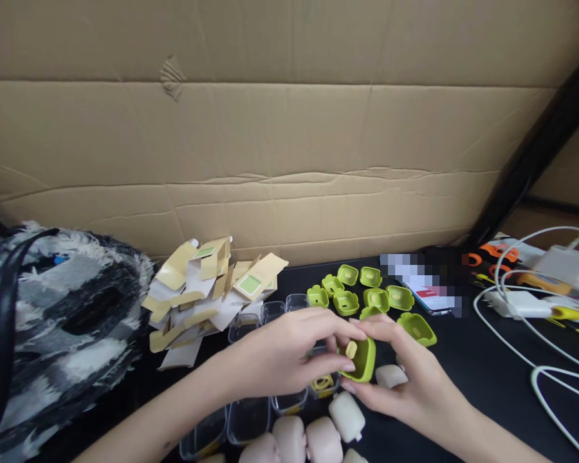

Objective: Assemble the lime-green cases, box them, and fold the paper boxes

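No lettering, brand or number can be read. A green square label marks a folded carton left of centre, and a similar green patch another beside it; the phone screen at right shows a red block, partly pixelated, its wording illegible.

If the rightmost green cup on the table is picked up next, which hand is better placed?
Likely the right hand: it is close to that cup, while the left hand is farther away, beyond the held cup. Both hands touch the latter.
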A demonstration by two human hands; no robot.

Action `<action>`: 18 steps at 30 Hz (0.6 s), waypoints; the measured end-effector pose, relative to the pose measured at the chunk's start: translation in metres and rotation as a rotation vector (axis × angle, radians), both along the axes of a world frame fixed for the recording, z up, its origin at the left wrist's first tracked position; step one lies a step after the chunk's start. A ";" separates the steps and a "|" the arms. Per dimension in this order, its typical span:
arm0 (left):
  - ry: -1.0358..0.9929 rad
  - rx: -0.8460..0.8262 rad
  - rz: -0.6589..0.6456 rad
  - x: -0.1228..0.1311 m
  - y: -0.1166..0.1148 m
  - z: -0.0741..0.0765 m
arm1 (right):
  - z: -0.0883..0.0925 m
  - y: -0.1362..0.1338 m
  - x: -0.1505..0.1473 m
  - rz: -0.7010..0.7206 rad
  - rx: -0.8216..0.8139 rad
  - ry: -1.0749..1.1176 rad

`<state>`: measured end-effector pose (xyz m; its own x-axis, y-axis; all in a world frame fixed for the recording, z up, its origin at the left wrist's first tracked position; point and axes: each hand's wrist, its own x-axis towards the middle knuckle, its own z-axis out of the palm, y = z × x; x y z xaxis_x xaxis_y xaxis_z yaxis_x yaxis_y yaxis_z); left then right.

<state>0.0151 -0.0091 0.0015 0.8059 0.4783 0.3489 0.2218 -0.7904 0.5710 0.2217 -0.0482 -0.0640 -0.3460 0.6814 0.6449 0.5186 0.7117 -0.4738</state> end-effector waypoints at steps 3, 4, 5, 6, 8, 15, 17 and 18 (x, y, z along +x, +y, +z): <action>-0.002 0.064 -0.017 -0.001 0.001 0.000 | -0.001 -0.001 0.000 0.000 0.012 -0.016; 0.006 0.110 -0.011 -0.001 0.002 -0.001 | -0.001 -0.001 0.000 -0.001 0.019 -0.022; 0.021 0.166 0.003 -0.001 0.002 -0.001 | -0.001 -0.001 -0.001 0.000 0.028 -0.027; 0.040 0.223 0.018 -0.001 0.003 -0.001 | -0.001 -0.001 -0.001 0.003 0.034 -0.032; 0.078 0.308 0.039 -0.001 0.004 -0.002 | -0.001 -0.001 -0.001 0.008 0.049 -0.031; 0.015 0.261 0.018 0.002 0.007 -0.009 | -0.004 0.000 -0.002 0.015 0.032 -0.028; 0.011 0.268 0.003 0.002 0.008 -0.011 | -0.005 0.000 -0.002 0.023 0.046 -0.025; 0.014 0.275 -0.004 0.002 0.008 -0.011 | -0.005 0.001 -0.002 0.027 0.056 -0.026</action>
